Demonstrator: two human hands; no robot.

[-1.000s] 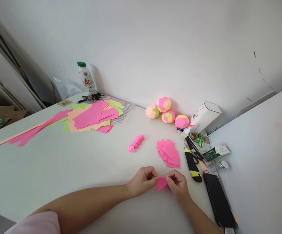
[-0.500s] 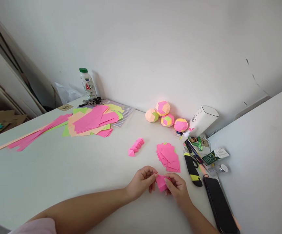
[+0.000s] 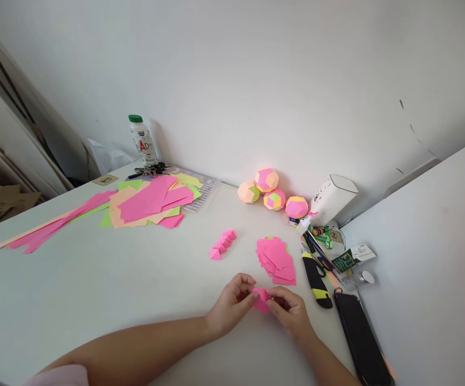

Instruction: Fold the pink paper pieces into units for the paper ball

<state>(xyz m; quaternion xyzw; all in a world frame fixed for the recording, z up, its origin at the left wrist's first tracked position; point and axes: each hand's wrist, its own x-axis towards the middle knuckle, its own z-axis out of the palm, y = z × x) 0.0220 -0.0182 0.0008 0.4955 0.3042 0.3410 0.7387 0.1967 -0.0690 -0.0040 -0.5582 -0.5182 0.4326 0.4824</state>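
Observation:
Between my two hands is a small piece of pink paper (image 3: 261, 301), partly folded and a little blurred. My left hand (image 3: 232, 301) pinches its left side between thumb and fingers. On the right edge, my right hand (image 3: 290, 311) grips it the same way, thumb in front. Just beyond the hands lies a loose stack of pink paper pieces (image 3: 276, 257) with bits of green showing under it. Farther left sits a short row of folded pink paper units (image 3: 223, 244), nested one against another.
Several faceted paper balls (image 3: 274, 199) rest by the wall. Coloured sheets (image 3: 147, 201) and long strips (image 3: 63, 218) spread over the left side, near a bottle (image 3: 142, 140) and keys (image 3: 150, 170). At right are a utility knife (image 3: 316, 281), a black case (image 3: 363, 338) and a white box (image 3: 332, 198).
The pink paper has been tilted and bent between my fingers, so less of its face shows. My right hand has moved slightly left, and the view has shifted a little.

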